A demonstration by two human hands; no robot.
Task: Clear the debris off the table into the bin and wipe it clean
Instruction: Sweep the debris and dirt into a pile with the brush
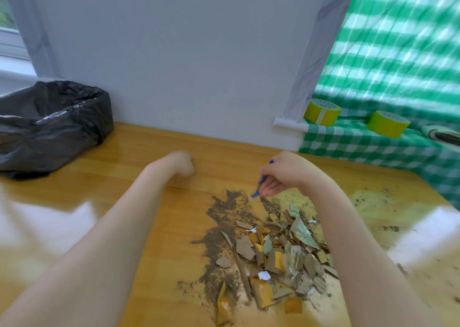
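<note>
well, i see the right hand [281, 174] pinching a blue tool [256, 192] just beyond the debris [268, 252], its tip near the grit. the left hand [183, 163] is balled in a fist beyond and left of the debris. the bin [49, 125] sits far left of the debris, on the table [149, 152].

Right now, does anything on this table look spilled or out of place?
Yes. Torn cardboard scraps lie heaped on the wooden table, with gritty dirt spilled along their left and fainter specks farther right. The right hand grips a blue tool at the heap's far edge.
</note>
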